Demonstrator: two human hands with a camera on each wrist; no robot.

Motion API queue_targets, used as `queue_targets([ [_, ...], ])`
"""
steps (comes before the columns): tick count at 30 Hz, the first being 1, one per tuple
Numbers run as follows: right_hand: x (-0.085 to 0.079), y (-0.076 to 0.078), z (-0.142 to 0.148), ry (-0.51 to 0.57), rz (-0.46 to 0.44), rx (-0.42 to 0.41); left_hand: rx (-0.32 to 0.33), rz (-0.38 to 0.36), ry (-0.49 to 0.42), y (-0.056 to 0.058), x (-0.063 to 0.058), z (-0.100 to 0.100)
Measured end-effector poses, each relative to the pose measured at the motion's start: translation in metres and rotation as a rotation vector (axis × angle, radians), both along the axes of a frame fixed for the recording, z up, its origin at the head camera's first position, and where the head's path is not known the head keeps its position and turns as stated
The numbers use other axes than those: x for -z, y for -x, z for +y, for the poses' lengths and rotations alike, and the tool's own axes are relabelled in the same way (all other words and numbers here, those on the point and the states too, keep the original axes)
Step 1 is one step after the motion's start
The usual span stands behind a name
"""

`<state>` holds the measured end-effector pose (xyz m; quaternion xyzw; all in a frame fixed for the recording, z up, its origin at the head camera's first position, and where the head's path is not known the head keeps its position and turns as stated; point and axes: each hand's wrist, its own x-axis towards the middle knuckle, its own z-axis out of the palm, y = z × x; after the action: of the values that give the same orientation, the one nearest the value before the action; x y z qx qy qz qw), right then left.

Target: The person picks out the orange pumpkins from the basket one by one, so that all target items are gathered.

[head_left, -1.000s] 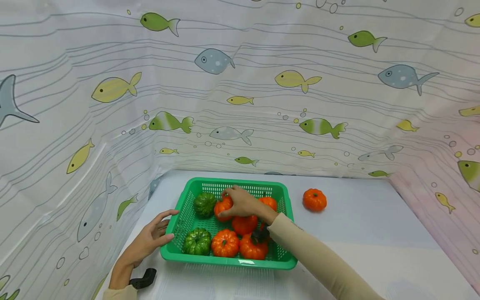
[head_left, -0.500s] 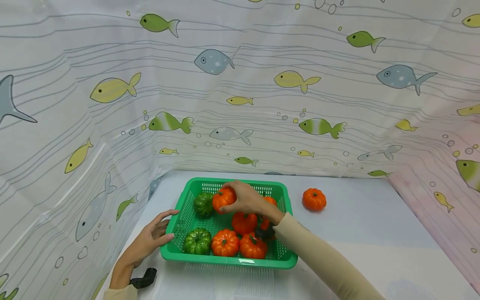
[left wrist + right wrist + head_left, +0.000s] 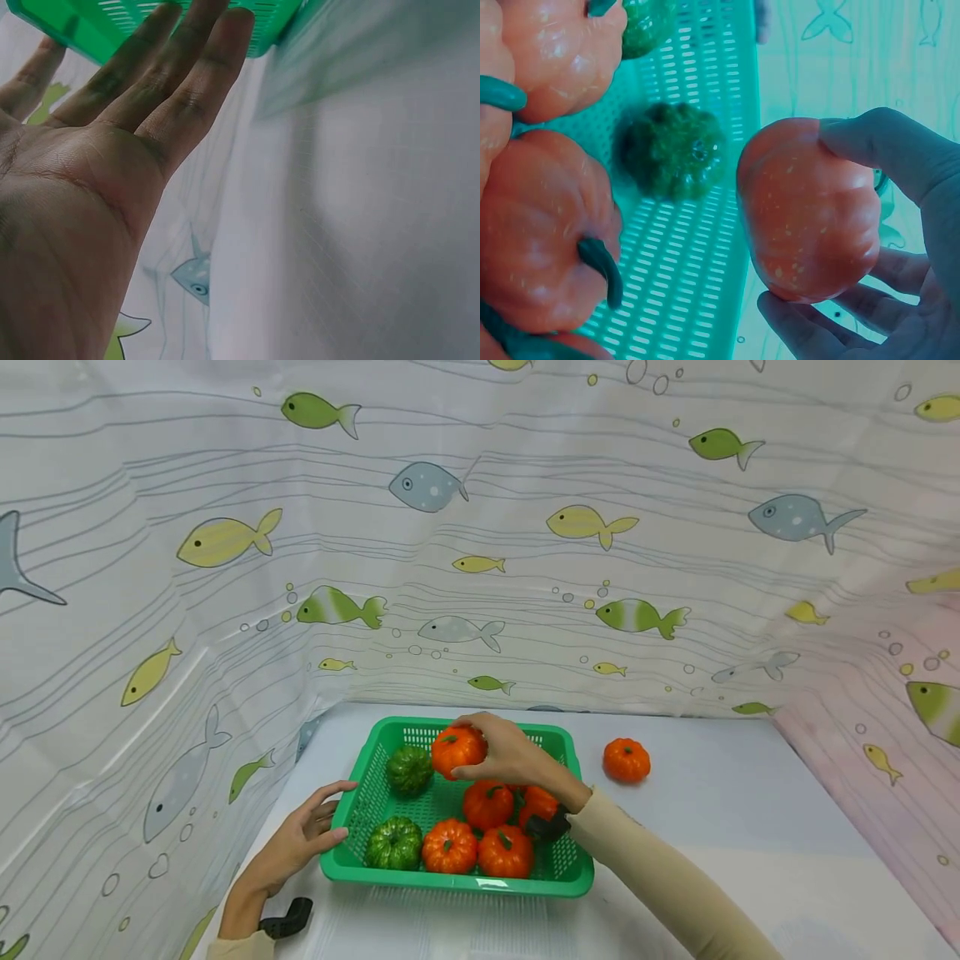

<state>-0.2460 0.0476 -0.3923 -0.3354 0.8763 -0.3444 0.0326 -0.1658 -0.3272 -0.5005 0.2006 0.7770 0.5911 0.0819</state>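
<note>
My right hand (image 3: 510,756) holds a small orange pumpkin (image 3: 456,750) above the back of a green plastic basket (image 3: 457,881). In the right wrist view, thumb and fingers grip the pumpkin (image 3: 810,210) from opposite sides. At the basket's left wall is my left hand (image 3: 296,843), its fingers loosely spread by the rim. The left wrist view shows these fingers (image 3: 199,97) near the basket (image 3: 82,34); contact is hard to tell. Inside the basket lie a green pumpkin (image 3: 409,770) at the back, another green pumpkin (image 3: 394,843) in front, and several orange pumpkins (image 3: 450,847).
To the right of the basket, one orange pumpkin (image 3: 627,760) sits on the white table (image 3: 720,827). A fish-patterned curtain (image 3: 465,585) encloses the back and sides. Black straps with a device (image 3: 288,918) are on the wrists.
My right hand has raised the orange pumpkin from the basket's back area, then shifted it slightly right. My left hand has stayed at the left rim.
</note>
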Motion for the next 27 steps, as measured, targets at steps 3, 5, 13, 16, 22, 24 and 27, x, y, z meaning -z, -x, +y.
queue_targets([
  [3,-0.001,-0.002,0.005,0.010,0.005,0.008,-0.012,-0.023,-0.003,-0.001,0.000,0.000],
  [5,-0.002,-0.003,0.009,0.017,0.012,0.014,-0.022,-0.041,-0.005,-0.002,0.000,0.000],
  [13,-0.002,-0.004,0.033,0.036,0.031,0.069,-0.022,-0.028,0.003,0.000,0.001,0.000],
  [16,-0.003,-0.006,0.044,0.054,0.016,0.094,-0.024,-0.026,0.007,0.001,0.000,0.001],
  [22,-0.002,-0.008,0.062,0.083,0.002,0.138,-0.010,-0.008,0.011,0.001,0.002,0.001],
  [24,-0.002,-0.008,0.067,0.092,0.001,0.150,-0.005,-0.002,0.014,0.001,0.002,0.000],
  [27,0.000,-0.009,0.075,0.110,0.004,0.169,-0.009,-0.007,0.020,0.001,0.002,0.000],
])
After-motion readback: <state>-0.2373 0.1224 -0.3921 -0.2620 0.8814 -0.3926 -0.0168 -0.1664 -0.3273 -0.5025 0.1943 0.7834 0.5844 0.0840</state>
